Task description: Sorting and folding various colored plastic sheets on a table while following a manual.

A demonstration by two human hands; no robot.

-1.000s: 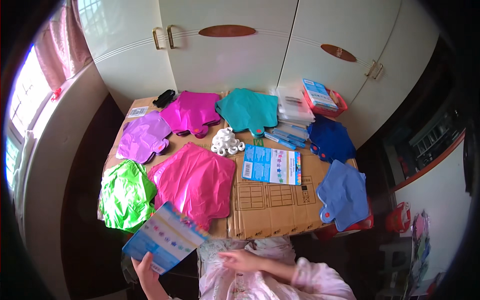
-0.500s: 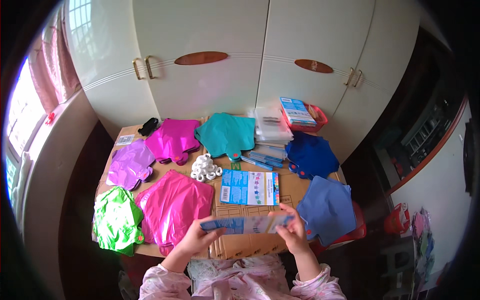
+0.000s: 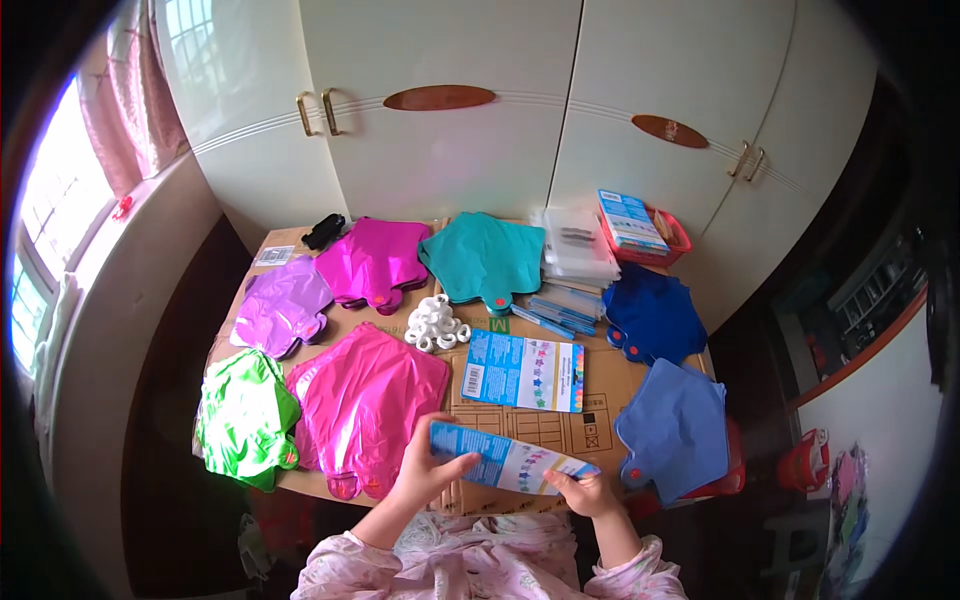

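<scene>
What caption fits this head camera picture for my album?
Left hand and right hand hold a blue printed paper card above a cardboard-covered table of colourful foil balloons.

I see a green foil balloon [image 3: 245,418] at lower left, white rings [image 3: 436,323] mid-frame, a red basket [image 3: 668,240] upper right, and white cupboard doors [image 3: 450,130] across the top.

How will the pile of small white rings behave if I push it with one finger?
The white rings lie in a loose heap on the cardboard table top, so they would probably scatter rather than slide together. They look small and light. Being round, a few might roll toward the teal foil balloon or the printed card.
</scene>
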